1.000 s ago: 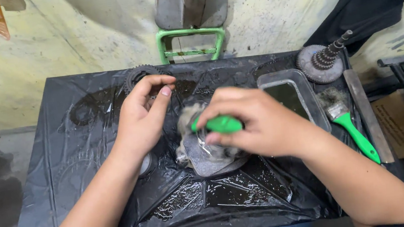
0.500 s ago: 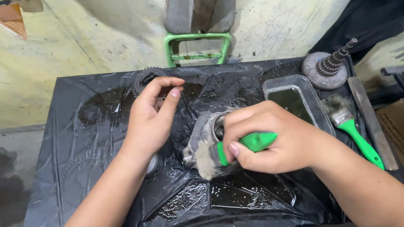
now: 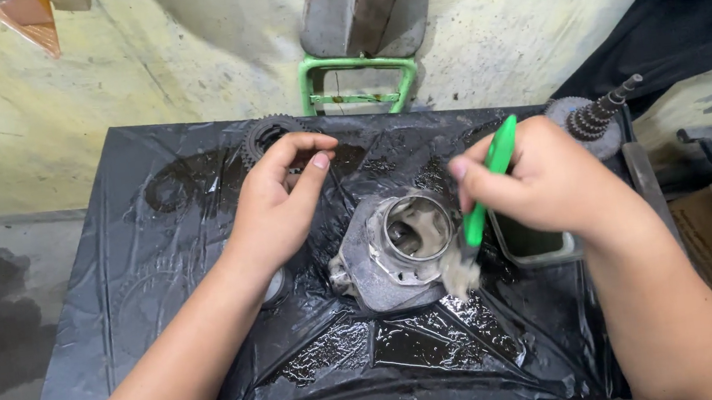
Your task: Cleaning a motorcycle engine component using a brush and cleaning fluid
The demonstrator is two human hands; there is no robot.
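Black plastic sheeting (image 3: 161,273) covers our table; at its centre sits the metal housing (image 3: 401,248); our right hand (image 3: 548,184) clamps the green brush (image 3: 483,191), bristles at its rim; left hand (image 3: 277,204) hovers open-fingered; we judge scrubbing underway, next stroke needing steadying.

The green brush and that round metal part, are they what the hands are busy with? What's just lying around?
In use:
- right hand holding the green brush
- metal housing at its bristles
- left hand beside it, empty

Lying about:
- gear
- gear shaft
- tray
- black plastic sheet
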